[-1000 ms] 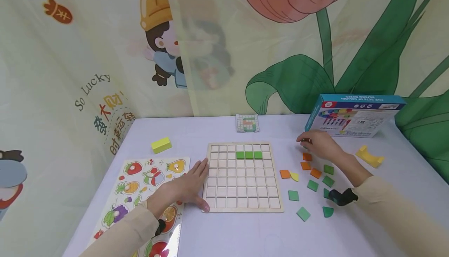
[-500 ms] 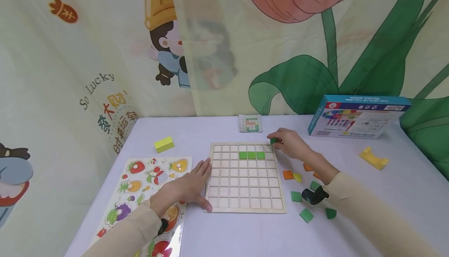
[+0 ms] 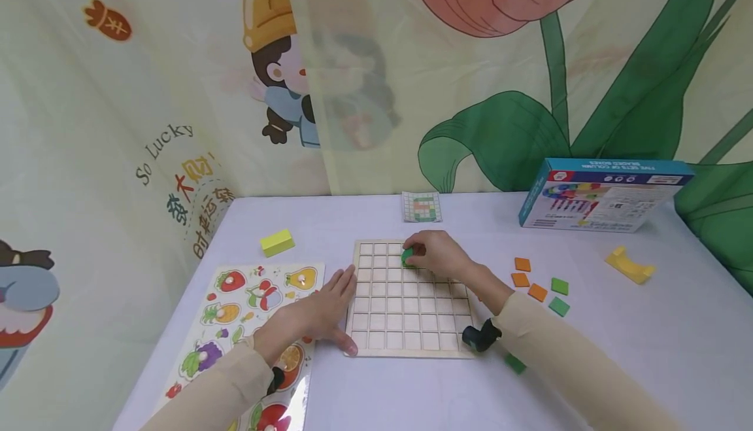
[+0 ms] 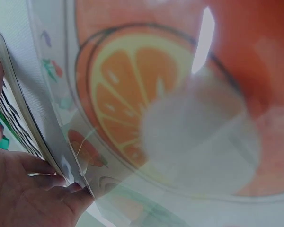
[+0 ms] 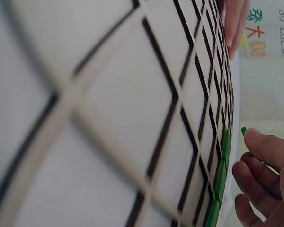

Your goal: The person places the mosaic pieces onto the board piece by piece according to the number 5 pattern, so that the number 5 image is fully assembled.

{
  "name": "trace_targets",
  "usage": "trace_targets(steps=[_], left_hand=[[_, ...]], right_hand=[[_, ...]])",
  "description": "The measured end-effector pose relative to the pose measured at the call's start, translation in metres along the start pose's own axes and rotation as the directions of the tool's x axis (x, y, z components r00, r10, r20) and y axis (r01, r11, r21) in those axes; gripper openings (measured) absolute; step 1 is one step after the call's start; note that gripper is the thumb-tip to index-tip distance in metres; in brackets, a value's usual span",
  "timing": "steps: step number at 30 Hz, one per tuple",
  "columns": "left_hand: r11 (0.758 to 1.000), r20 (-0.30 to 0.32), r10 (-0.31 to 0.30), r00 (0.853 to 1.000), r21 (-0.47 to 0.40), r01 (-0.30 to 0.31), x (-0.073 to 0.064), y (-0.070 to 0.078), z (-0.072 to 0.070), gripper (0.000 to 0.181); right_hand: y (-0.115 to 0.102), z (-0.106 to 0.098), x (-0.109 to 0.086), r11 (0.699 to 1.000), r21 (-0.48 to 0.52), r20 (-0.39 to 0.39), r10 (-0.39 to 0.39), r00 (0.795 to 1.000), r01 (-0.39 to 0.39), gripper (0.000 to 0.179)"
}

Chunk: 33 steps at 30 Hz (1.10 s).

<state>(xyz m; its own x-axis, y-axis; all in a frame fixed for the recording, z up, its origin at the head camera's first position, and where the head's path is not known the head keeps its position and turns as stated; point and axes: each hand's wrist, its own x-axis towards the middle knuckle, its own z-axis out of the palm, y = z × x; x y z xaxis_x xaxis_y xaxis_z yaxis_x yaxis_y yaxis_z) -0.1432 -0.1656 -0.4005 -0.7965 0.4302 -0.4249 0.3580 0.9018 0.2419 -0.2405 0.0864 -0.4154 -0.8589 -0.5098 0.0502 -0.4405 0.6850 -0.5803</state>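
Note:
My right hand (image 3: 438,253) pinches a small green tile (image 3: 406,256) between thumb and fingertips, over the upper middle of a wooden grid board (image 3: 388,303). In the right wrist view, the green tile (image 5: 244,130) pokes out past the thumb tip, and a row of green tiles (image 5: 221,177) lies in the board's cells. The right hand hides that row in the head view. My left hand (image 3: 320,310) rests at the board's left edge, fingers straight and thumb at its lower corner; the left wrist view shows those fingers (image 4: 38,177) by the edge.
A fruit-picture sheet (image 3: 241,326) lies left, below a yellow block (image 3: 277,242). Right of the board are orange tiles (image 3: 522,264) and green tiles (image 3: 559,286), some hidden by the arm. A pattern card (image 3: 421,207), box (image 3: 606,194) and yellow curved piece (image 3: 630,265) stand farther back.
My right hand has moved left from the loose tiles by the box, carrying the green tile over the board. My left hand has stayed at the board's left edge.

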Motion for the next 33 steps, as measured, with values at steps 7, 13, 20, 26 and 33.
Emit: trace_targets(steps=[7, 13, 20, 26, 33], left_hand=[[1.000, 0.003, 0.002, 1.000, -0.006, -0.002, 0.002, 0.000, 0.001, 0.125], [1.000, 0.004, -0.002, 1.000, -0.004, 0.002, 0.002, 0.000, 0.000, 0.125], [1.000, 0.006, -0.010, 1.000, -0.002, 0.010, 0.002, -0.001, 0.000, 0.125], [1.000, 0.005, -0.017, 1.000, 0.008, 0.017, 0.002, 0.000, 0.000, 0.125], [1.000, 0.002, -0.012, 1.000, 0.000, 0.012, 0.002, 0.000, 0.001, 0.125]], right_hand=[[-0.010, 0.019, 0.008, 0.997, -0.073, -0.021, -0.038, 0.999, 0.036, 0.023], [-0.009, 0.024, 0.009, 0.993, -0.120, -0.050, -0.002, 0.999, -0.004, 0.020], [-0.011, 0.026, 0.006, 0.988, -0.155, -0.105, 0.008, 0.994, -0.024, 0.023], [-0.015, 0.027, 0.008, 0.985, -0.158, -0.112, 0.058, 0.992, -0.076, 0.022], [-0.017, 0.025, 0.009, 0.974, -0.195, -0.064, 0.107, 0.992, -0.117, 0.023]])
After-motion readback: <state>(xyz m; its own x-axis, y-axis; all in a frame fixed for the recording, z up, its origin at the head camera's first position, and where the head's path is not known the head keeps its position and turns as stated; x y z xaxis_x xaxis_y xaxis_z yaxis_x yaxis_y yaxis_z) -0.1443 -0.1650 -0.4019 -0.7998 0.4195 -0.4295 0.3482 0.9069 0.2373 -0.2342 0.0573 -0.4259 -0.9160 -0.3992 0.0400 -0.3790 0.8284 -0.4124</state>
